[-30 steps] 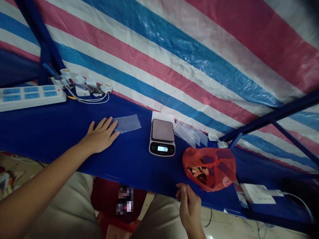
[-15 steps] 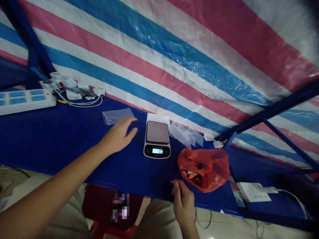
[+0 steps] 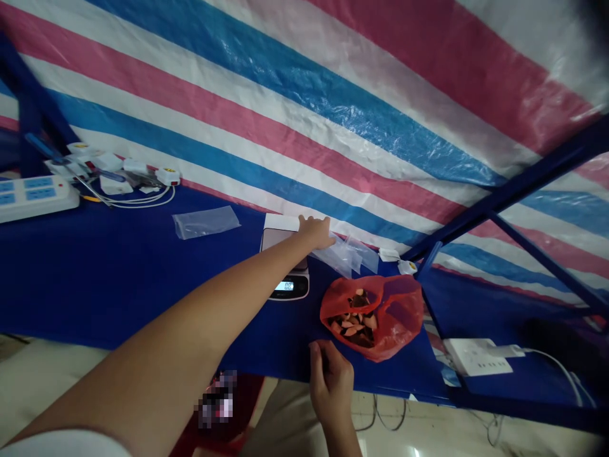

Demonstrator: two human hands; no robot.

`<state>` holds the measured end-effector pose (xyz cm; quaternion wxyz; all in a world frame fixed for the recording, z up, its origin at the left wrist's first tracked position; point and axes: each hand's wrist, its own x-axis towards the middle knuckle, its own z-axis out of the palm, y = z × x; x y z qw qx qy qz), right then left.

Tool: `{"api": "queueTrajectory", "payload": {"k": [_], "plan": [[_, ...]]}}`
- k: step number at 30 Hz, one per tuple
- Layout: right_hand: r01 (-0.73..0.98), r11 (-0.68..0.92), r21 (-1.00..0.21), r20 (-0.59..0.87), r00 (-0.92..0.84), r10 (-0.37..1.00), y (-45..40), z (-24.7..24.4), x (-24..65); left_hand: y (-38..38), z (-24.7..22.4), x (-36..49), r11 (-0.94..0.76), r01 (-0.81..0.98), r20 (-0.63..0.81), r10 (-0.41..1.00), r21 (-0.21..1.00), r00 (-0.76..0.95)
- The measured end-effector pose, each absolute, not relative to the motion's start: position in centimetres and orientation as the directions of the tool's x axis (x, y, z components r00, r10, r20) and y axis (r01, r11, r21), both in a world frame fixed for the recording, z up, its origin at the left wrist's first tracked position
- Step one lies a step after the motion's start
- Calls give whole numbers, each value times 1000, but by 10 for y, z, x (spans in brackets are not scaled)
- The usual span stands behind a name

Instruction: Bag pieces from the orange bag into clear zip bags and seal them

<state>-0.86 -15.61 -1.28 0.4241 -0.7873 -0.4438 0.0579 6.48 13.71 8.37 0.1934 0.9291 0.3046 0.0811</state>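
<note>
My left hand [image 3: 316, 232] reaches across the digital kitchen scale [image 3: 290, 294], its fingers bent and apart at the scale's far right corner. It is beside the clear plastic bags [image 3: 343, 255]; whether the fingertips touch them I cannot tell. My forearm hides much of the weighing plate [image 3: 275, 237], and the lit display shows a small reading near 0.6. My right hand [image 3: 332, 381] rests loosely curled at the table's front edge, with nothing visible in it. Just beyond it sits an open red plastic bag [image 3: 397, 330] holding brown and pinkish flake-like pieces [image 3: 353, 324].
Another clear bag [image 3: 207, 222] lies flat on the blue table [image 3: 118, 273], left of the scale. White plugs and cables [image 3: 136, 170] and a power strip [image 3: 40, 189] are at the far left. A white socket block [image 3: 476, 357] sits at right. Striped sheeting [image 3: 266, 120] hangs behind.
My left hand has moved right, from left of the scale over to its far right corner by the clear bags. My right hand stays curled near the table edge. The view has shifted slightly right.
</note>
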Motion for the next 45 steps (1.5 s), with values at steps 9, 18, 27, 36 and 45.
{"api": "queueTrajectory", "payload": {"k": [9, 18, 27, 36, 45], "plan": [[670, -241, -702, 314, 595, 740, -155, -11, -10, 140, 85, 64, -656, 447, 56, 597, 608, 800], [692, -231, -684, 347, 587, 732, -156, -15, -8, 133, 100, -110, -588, 242, 304, 675, 772, 672], [726, -268, -634, 378, 593, 712, -155, -20, -9, 117, 30, -287, -464, 704, 174, 878, 538, 446], [743, -299, -599, 388, 596, 704, -153, -18, -13, 110, 33, -239, -804, 575, 335, 589, 150, 736], [768, -292, -570, 416, 576, 704, -151, -14, -14, 121, -9, -211, -791, 555, 113, 595, 256, 796]]}}
